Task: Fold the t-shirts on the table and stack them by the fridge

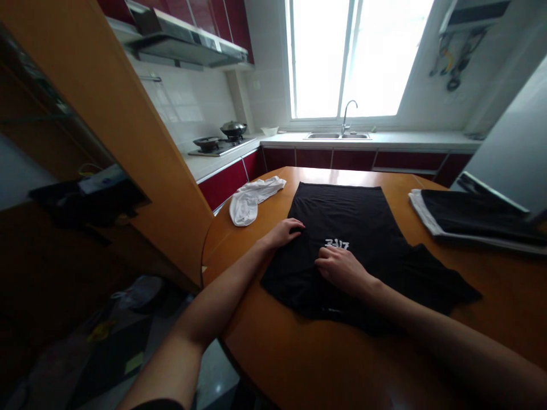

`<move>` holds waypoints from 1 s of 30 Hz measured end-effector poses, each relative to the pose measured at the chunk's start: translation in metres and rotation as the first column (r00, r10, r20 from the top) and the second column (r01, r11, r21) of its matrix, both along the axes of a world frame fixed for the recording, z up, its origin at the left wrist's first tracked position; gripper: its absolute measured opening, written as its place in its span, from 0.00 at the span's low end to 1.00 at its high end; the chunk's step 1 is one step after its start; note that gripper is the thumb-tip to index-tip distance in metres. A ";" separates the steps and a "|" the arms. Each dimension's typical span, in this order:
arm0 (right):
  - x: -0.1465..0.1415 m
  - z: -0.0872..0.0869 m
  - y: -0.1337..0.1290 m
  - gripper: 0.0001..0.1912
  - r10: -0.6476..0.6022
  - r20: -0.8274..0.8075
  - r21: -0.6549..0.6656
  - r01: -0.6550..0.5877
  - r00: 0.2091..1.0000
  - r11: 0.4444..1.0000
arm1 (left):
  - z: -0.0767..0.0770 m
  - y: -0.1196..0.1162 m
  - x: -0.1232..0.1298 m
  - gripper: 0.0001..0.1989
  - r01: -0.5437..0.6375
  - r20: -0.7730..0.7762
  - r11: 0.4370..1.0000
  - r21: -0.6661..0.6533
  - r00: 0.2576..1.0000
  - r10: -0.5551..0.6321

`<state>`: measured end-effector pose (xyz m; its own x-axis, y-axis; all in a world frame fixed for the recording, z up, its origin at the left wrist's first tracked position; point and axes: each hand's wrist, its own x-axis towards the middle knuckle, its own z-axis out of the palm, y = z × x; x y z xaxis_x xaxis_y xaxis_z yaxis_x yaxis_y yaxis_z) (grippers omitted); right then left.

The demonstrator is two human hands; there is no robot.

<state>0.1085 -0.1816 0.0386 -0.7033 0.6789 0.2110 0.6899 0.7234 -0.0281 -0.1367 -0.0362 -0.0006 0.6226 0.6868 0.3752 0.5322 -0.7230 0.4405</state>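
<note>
A black T-shirt (342, 210) with white lettering lies spread on the wooden table (273, 353), its hem toward the window and one sleeve stretched out to the right. My left hand (287, 232) rests at the shirt's left edge, fingers slightly curled, thumb and fingertips a little apart over the cloth. On the middle of the shirt, just below the lettering, lies my right hand (341, 269) with its fingers bent and pressed together; whether they pinch any cloth is hidden.
A crumpled white cloth (250, 200) lies at the table's far left. Folded black and white clothes (474, 216) are stacked on the right. Beyond stand a counter with a sink (337, 136) and a stove with pans (233, 129). A wooden partition (123, 125) borders the left.
</note>
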 end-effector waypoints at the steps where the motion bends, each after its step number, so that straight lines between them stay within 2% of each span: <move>1: -0.001 -0.002 0.001 0.08 -0.002 0.008 0.012 0.001 1.000 1.000 | 0.000 0.001 -0.001 0.13 0.006 -0.002 1.000 0.001 1.000 -0.006; 5: -0.003 -0.007 0.001 0.09 -0.010 -0.002 0.057 0.010 1.000 0.998 | 0.000 0.003 -0.003 0.13 0.020 -0.002 1.000 -0.002 1.000 -0.020; 10: -0.002 -0.007 -0.001 0.08 -0.018 -0.107 0.145 0.033 0.994 0.989 | 0.001 0.000 0.000 0.12 0.017 -0.004 1.000 -0.003 1.000 -0.017; 15: 0.001 -0.011 -0.003 0.09 -0.021 -0.079 0.084 0.027 0.997 0.996 | 0.011 -0.003 -0.001 0.12 -0.003 -0.019 1.000 -0.014 1.000 0.003; 18: 0.000 -0.012 -0.005 0.10 -0.028 -0.124 0.044 0.034 0.992 0.998 | 0.025 -0.002 -0.011 0.13 -0.180 0.055 0.983 0.034 0.983 0.178; 21: -0.003 -0.011 -0.007 0.12 -0.049 -0.243 0.042 0.061 0.969 0.997 | 0.035 -0.002 -0.020 0.16 -0.383 0.114 0.920 0.079 0.920 0.374; 23: -0.005 -0.012 -0.007 0.14 -0.041 -0.313 0.033 0.055 0.949 0.998 | 0.036 -0.005 -0.022 0.16 -0.411 0.051 0.909 0.062 0.911 0.409; 25: -0.007 -0.015 -0.007 0.17 -0.028 -0.348 0.012 0.034 0.937 0.999 | 0.031 -0.010 -0.019 0.18 -0.368 -0.086 0.930 0.016 0.926 0.368; 27: -0.008 -0.020 -0.008 0.22 -0.022 -0.337 -0.031 0.012 0.941 0.999 | 0.023 -0.015 -0.014 0.25 -0.317 -0.262 0.947 -0.054 0.920 0.293; 30: -0.008 -0.026 -0.009 0.29 -0.011 -0.262 -0.117 -0.020 0.965 0.993 | 0.014 -0.023 -0.008 0.38 -0.304 -0.467 0.940 -0.157 0.861 0.200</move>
<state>0.1008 -0.1903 0.0130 -0.6373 0.7068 0.3070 0.6436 0.7073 -0.2924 -0.1445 -0.0594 0.0130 0.4806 0.8740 -0.0716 0.8573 -0.4511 0.2482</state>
